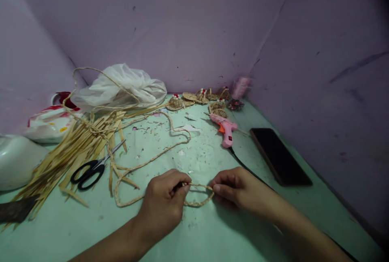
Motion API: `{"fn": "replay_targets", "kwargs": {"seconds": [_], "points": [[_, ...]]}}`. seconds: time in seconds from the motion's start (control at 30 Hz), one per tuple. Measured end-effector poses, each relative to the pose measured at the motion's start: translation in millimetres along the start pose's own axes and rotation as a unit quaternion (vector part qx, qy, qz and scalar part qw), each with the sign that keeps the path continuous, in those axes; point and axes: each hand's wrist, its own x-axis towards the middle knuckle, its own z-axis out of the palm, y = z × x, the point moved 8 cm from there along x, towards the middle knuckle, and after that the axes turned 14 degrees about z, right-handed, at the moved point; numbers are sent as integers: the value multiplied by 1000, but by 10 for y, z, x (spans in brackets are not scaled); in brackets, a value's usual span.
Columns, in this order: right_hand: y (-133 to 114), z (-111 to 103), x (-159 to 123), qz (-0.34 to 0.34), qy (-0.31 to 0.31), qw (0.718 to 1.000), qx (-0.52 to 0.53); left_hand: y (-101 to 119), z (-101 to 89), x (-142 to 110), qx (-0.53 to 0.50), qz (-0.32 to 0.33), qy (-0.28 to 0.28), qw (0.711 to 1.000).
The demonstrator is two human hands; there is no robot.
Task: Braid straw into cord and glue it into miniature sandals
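Braided cord, over green tabletop, loops between your left hand and right hand: both pinch it, 1 at each side, probably to hold bend in shape. 1 scissors, 1 phone, 1 pink glue gun: likely parked outside your working space yet reachable. Back edge: woven pieces, at least 4, some overlapping.

L hand pinching here, thumb against curled fingers; R hand opp., also pinched; both forearms angled inward.
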Motion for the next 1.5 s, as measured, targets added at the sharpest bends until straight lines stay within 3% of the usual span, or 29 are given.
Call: {"fn": "replay_targets", "kwargs": {"seconds": [0.1,0.23,0.47,0.7,1.5], "points": [[-33,48,-5,0,-36,998,51,-26,-41,-11,12,-9,25,1000],[-138,-4,-16,-60,14,997,43,-56,-61,-9,20,-28,30,999],[-205,-69,-26,-125,77,989,-20,35,-31,-9,56,11,-1,998],[-243,-84,-25,-174,101,975,-90,45,-14,4,86,10,-21,996],[-216,-118,34,-166,98,979,-61,235,50,-59,130,141,-53,980]]}}
